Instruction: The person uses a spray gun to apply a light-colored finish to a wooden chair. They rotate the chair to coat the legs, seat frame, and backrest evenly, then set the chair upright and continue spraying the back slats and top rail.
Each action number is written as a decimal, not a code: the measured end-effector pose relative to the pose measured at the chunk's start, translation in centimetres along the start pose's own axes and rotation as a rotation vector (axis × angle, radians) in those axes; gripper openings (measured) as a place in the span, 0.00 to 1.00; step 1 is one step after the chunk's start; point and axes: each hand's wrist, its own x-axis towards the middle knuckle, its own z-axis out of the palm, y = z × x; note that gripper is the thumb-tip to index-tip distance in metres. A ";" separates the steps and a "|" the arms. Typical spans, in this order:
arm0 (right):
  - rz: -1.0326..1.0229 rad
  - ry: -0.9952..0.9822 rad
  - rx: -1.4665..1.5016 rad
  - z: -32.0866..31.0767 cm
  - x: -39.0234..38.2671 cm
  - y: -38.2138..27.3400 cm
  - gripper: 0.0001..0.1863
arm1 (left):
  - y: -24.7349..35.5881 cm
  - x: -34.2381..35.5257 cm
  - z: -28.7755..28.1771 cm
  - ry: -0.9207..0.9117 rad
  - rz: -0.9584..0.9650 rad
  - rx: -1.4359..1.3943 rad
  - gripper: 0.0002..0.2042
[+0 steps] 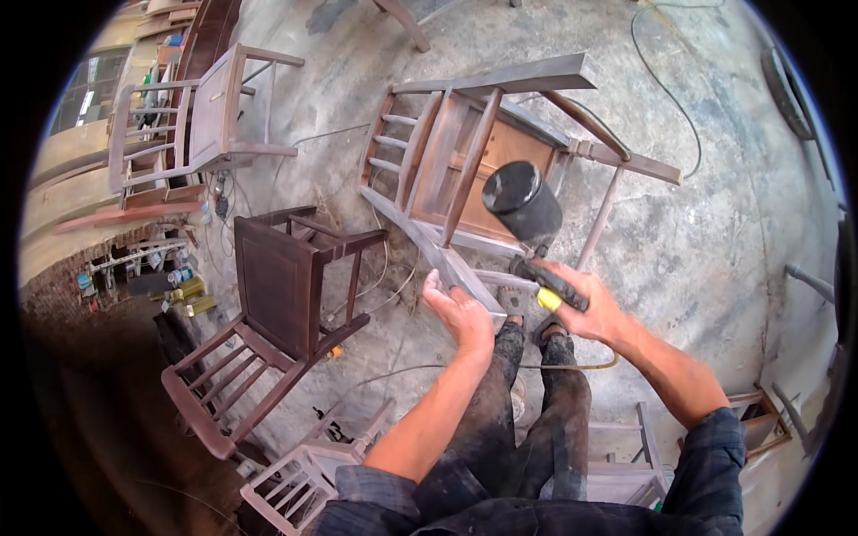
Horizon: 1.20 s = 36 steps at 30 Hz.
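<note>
In front of me a brown wooden chair (pixel 466 192), with greyish patches on its frame, lies tipped over on the floor. My left hand (pixel 460 314) is closed round the lower end of its near leg. My right hand (pixel 585 304) grips a spray gun (pixel 559 284) fitted with a black cup (pixel 523 201) and a yellow piece near the handle. The cup is above the chair, covering part of the seat's underside. A thin hose (pixel 483 366) curves below my right hand. The trigger fingers are mostly hidden.
A dark brown chair (pixel 277 286) lies tipped at the left, and a pale one (pixel 210 112) stands beyond it. Another chair (pixel 299 487) is at the lower left, with grey frame pieces (pixel 639 456) at the lower right. A hose (pixel 666 76) snakes across the concrete floor (pixel 679 268).
</note>
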 end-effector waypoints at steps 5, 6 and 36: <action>-0.247 0.162 -0.095 1.3 1.0 1.1 0.25 | 1.2 -0.3 -0.4 -0.085 0.036 -0.018 0.23; -0.253 0.217 -0.086 1.2 1.5 0.8 0.25 | 0.9 -0.2 -0.4 -0.102 0.056 0.017 0.23; -0.027 0.677 -0.171 -11.0 -12.9 18.1 0.26 | 0.7 2.5 -1.8 -0.283 0.544 0.327 0.17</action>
